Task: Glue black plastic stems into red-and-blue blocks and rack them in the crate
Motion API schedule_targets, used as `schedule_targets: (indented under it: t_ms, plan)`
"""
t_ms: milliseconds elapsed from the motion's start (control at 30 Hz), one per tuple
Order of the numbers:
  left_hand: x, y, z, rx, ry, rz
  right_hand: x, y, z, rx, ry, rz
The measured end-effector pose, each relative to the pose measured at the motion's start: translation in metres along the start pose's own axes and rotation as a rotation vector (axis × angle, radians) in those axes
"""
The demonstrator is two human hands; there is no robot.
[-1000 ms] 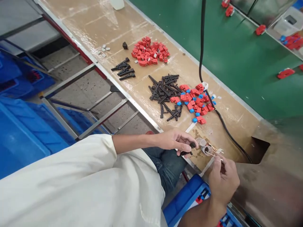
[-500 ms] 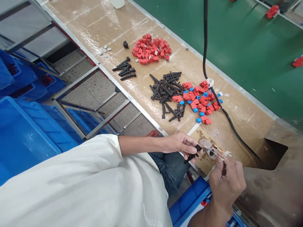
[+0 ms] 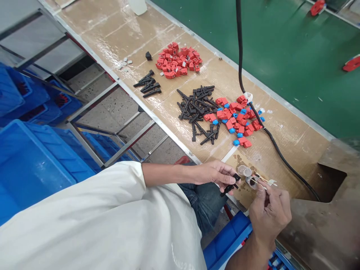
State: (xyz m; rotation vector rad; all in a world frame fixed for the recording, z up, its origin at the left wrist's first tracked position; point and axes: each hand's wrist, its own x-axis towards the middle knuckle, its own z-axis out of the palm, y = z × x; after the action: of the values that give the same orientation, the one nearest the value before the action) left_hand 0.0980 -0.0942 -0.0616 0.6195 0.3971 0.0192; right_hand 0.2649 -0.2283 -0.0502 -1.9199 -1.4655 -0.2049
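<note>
At the table's (image 3: 208, 150) near edge, the left hand (image 3: 218, 175) has its fingers curled and its thumb closed on a black part (image 3: 228, 188), whose blocky end shows beside the fingertips; the fingers hide some of it, and whether it is one piece or more cannot be told. Just beside it, the right hand (image 3: 270, 208) is nearly closed, thumb and forefinger pinching a thin stick (image 3: 259, 184) that slants down to the mouth of a small cup (image 3: 252, 182) with something dark inside. Whether the tip touches the contents is too small to tell. Next to the cup lies a clear round piece (image 3: 244, 171), with brown spots (image 3: 241, 159) on the surface around it, and more sticks (image 3: 267, 179) lie behind the cup. Farther up the table is a heap of red-and-blue parts (image 3: 239, 118), its near side meeting a tangled black heap (image 3: 197, 107). Beyond these are a red heap (image 3: 178, 60), a short black row (image 3: 148, 84), a lone black block (image 3: 148, 56) and a few white chips (image 3: 125, 63). A black cable (image 3: 271, 140) runs down past the red-and-blue parts, through a white ring (image 3: 248, 97). Blue bins (image 3: 36, 168) stand at the left, below table height.
</note>
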Motion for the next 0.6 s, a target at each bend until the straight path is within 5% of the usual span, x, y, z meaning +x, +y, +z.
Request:
schedule_targets:
  t_ms: [200, 400, 600]
  plan:
    - [0.001, -0.001, 0.002, -0.017, 0.050, -0.032, -0.001, 0.004, -0.003, 0.065, -0.056, 0.125]
    - [0.006, -0.004, 0.005, -0.073, 0.023, -0.041, -0.007, 0.003, 0.003, 0.211, 0.161, 0.434]
    - [0.010, -0.008, 0.009, -0.108, -0.024, -0.078, -0.006, -0.007, 0.006, 0.201, 0.268, 0.571]
